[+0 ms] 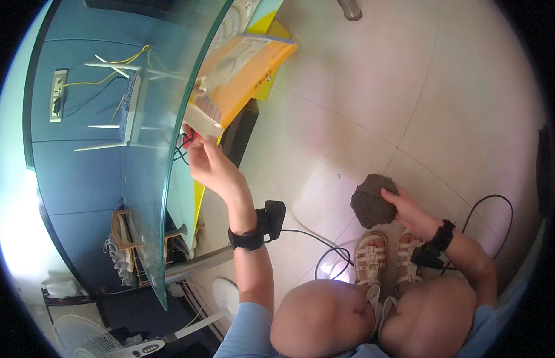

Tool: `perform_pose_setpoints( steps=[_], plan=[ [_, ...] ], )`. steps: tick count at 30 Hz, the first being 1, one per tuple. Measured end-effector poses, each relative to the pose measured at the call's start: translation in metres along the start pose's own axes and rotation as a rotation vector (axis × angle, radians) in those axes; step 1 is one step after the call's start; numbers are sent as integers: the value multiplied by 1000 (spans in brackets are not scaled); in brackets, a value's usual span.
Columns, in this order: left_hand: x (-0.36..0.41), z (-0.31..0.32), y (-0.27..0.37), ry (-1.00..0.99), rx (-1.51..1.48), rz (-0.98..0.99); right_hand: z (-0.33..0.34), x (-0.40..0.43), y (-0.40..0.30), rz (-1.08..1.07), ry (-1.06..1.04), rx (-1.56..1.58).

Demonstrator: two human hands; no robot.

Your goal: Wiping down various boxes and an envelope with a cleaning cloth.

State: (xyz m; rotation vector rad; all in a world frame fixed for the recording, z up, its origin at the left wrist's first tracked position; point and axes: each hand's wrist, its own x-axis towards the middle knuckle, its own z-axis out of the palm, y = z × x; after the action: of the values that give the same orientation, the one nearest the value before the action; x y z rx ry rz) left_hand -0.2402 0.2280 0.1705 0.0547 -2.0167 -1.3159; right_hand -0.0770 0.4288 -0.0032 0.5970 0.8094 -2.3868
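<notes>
My left hand reaches in at the glass tabletop's edge, its fingers bent beside a small red thing and a thin black cable; whether it grips either is hidden. Just above it, an orange and white box leans over the lower shelf. Out over the floor, my right hand holds a crumpled dark grey cloth, thumb on top. Black straps with small devices sit on both wrists.
The glass tabletop has a hard edge close to my left forearm. A white router with antennas is behind it. A standing fan is lower left. Black cable loops by my sandals. A metal bar runs below the glass.
</notes>
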Motion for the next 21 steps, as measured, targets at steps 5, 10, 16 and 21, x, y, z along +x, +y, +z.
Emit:
perform_pose_setpoints(
  steps=[5, 10, 16, 21],
  plan=[
    [7, 18, 27, -28, -176, -10, 3, -3, -2, -72, -23, 34],
    [-15, 42, 49, -24, -320, -48, 4, -8, -5, -78, -27, 54],
    [-46, 45, 59, -48, -441, -143, 3, -21, -13, -41, 64, 81],
    [-83, 58, 30, -353, -535, -452, -5, -32, -7, -92, 99, 78]
  ],
)
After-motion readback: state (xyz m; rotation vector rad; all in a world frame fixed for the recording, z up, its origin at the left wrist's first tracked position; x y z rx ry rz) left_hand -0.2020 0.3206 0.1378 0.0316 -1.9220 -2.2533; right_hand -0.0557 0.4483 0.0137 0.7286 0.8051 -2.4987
